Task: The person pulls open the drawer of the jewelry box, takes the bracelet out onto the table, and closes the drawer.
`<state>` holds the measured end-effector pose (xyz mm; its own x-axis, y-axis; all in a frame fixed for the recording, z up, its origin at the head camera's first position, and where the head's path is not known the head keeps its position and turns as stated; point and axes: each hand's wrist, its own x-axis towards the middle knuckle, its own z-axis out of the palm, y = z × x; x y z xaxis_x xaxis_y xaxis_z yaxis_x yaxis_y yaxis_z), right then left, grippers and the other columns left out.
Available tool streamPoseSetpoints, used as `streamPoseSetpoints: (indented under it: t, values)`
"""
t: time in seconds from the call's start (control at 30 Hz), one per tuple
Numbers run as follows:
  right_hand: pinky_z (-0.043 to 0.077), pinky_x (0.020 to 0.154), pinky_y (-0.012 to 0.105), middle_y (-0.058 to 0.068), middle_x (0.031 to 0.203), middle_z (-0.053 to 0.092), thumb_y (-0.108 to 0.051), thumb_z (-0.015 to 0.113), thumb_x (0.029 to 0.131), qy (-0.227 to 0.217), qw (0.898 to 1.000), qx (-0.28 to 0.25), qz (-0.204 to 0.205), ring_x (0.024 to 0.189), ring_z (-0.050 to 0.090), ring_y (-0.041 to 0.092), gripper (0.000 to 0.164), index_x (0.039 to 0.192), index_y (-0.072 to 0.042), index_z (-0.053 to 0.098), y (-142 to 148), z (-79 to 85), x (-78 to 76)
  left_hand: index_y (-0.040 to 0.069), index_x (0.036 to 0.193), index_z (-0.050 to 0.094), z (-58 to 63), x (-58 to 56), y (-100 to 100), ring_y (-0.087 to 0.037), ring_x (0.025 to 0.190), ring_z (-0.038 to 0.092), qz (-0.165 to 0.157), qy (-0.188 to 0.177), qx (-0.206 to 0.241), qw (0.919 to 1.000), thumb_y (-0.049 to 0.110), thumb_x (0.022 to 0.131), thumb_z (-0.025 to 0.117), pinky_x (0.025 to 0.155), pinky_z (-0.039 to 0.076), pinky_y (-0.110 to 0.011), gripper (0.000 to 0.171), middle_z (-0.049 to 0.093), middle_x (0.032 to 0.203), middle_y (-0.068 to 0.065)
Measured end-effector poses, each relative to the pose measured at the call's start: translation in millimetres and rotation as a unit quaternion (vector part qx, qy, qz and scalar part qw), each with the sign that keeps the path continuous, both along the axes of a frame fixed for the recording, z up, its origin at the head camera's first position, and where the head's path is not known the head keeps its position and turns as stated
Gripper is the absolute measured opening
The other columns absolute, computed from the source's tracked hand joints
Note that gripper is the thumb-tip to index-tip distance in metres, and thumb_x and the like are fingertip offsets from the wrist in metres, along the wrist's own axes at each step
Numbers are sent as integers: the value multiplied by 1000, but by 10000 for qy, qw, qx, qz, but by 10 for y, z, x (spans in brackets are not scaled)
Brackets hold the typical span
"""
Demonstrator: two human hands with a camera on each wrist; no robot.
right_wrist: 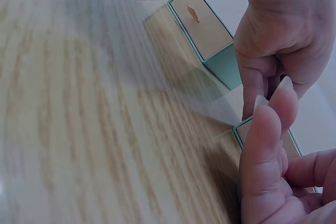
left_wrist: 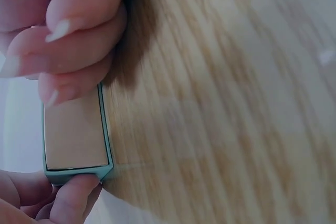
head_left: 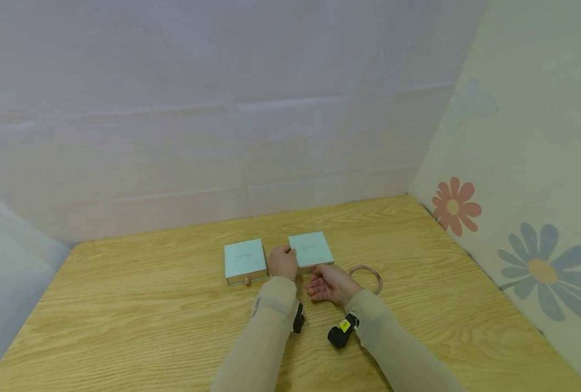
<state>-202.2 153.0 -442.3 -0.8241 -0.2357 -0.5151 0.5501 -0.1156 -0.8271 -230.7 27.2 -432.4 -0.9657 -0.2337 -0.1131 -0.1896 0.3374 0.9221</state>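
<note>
Two pale blue-green drawer boxes lie on the table. My left hand (head_left: 283, 262) grips the left side of the right box (head_left: 312, 247), its fingers at the side wall and front corner in the left wrist view. My right hand (head_left: 331, 284) is at that box's front, thumb and index finger pinched together at the middle of the tan drawer front (left_wrist: 76, 135). The other fingers curl loosely below and hide the pull tab there. To the left sits the second box (head_left: 243, 258), closed, with a small tan pull tab (right_wrist: 193, 13) on its front.
A thin brownish ring (head_left: 379, 280) lies on the wooden table (head_left: 138, 316) just right of my right hand, partly behind the wrist. A pale sheet wall (head_left: 172, 163) stands along the back edge, and a flower-printed wall (head_left: 530, 163) along the right.
</note>
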Motion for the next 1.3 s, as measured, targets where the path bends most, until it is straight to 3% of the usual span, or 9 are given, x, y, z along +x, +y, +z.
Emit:
streamPoseSetpoints:
  t: [0.27,0.43,0.53,0.7,1.3]
  values:
    - [53,48,25,4,59,62,-4,35,95,1,9999,63,-78,50,60,11,23,79,-3,51,-11,-12,34,-5,125,63,30,-3,-17,-36,120,55,9,-114,230,9997,4,98,56,97,48,-46,30,61,125,-22]
    - [53,48,25,4,58,62,-4,36,93,14,9999,83,-63,49,60,11,21,79,-3,51,-9,-25,50,-4,122,66,-39,-37,-15,-35,115,59,73,-3,165,9998,4,96,58,92,51,-43,28,64,121,-21]
    - [52,47,25,4,58,61,-4,36,94,50,9999,87,-24,49,60,10,21,78,-4,51,-3,-34,59,-5,124,64,4,-15,-12,-36,118,56,42,-101,233,9997,4,98,56,95,49,-45,29,62,124,-22]
    - [52,47,23,3,57,61,-4,36,94,66,9999,78,39,48,60,10,22,77,-4,51,4,-39,75,-5,123,65,44,30,-4,-36,118,56,39,41,88,9999,3,97,55,95,49,-46,28,62,124,-23]
    - [52,46,24,3,57,61,-5,37,95,75,9996,256,12,48,59,10,23,78,-4,51,0,-19,108,-6,125,62,35,23,6,-37,121,54,-20,-1,57,10000,3,99,54,95,49,-46,30,59,128,-24]
